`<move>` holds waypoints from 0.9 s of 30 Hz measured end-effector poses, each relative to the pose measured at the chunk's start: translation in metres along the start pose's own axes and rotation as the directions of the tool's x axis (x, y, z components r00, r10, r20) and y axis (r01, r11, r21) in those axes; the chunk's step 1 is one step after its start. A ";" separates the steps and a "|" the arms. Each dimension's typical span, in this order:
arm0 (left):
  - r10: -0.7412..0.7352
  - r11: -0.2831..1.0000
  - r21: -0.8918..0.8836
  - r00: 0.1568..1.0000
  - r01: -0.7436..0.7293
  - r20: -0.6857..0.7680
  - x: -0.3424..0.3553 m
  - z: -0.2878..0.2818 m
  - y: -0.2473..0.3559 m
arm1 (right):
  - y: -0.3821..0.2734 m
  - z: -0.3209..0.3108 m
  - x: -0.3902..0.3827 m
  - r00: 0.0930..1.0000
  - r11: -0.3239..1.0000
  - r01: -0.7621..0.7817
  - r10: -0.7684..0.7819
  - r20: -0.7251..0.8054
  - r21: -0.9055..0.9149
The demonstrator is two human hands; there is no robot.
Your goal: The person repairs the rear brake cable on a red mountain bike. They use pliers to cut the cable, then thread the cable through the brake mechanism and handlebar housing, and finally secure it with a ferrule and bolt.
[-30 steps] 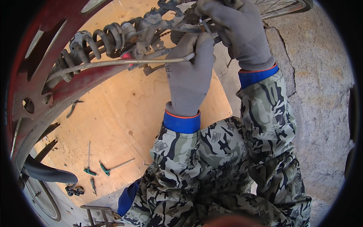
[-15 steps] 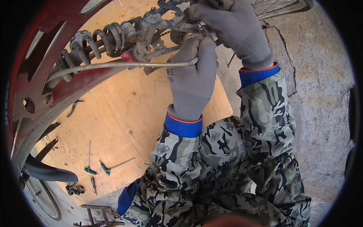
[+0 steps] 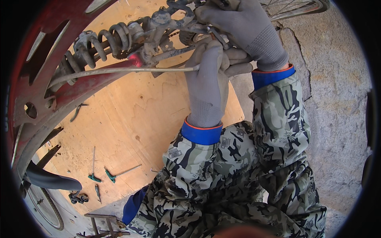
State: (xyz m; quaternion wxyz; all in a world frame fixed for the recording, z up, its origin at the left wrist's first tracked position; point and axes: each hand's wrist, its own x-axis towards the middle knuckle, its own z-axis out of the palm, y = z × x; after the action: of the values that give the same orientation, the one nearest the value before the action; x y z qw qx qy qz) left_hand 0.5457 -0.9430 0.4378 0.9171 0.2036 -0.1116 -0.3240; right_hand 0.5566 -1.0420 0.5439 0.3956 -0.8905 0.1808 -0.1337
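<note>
Left hand (image 3: 208, 75), grey-gloved, fist closed around the end of a pale cable housing (image 3: 119, 70) that runs off to its left in a long bow along the red bicycle frame (image 3: 85, 85). Right hand (image 3: 242, 29), just above and touching, fingers curled over a small metal fitting (image 3: 212, 33) by the coil shock (image 3: 105, 43). Housing looks light, springy, fairly stiff; likely slick through gloves, so grip near the end. T-handle keys (image 3: 113, 174) lie well below on the plywood board (image 3: 131, 119).
</note>
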 end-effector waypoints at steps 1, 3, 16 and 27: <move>0.012 1.000 -0.013 1.000 -0.011 0.009 -0.001 0.000 -0.001 | -0.001 -0.001 0.000 1.000 1.000 0.006 -0.006 0.027 0.006; 0.013 1.000 -0.027 1.000 -0.012 0.009 -0.002 0.000 -0.001 | -0.003 -0.004 -0.001 0.996 0.998 -0.034 0.030 0.084 0.049; 0.029 0.999 -0.044 0.998 -0.026 0.056 0.000 -0.001 -0.001 | -0.002 -0.007 0.004 0.980 0.993 -0.106 0.095 0.177 0.054; 0.010 0.982 -0.189 0.999 -0.016 -0.030 0.000 0.008 0.002 | -0.003 -0.007 0.009 0.973 0.991 -0.134 0.130 0.189 0.010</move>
State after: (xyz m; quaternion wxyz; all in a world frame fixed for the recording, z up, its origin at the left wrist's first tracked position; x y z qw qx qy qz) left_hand 0.5441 -0.9440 0.4463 0.9360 0.1193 -0.0682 -0.3240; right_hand 0.5627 -1.0485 0.5513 0.4289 -0.8806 0.1999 -0.0245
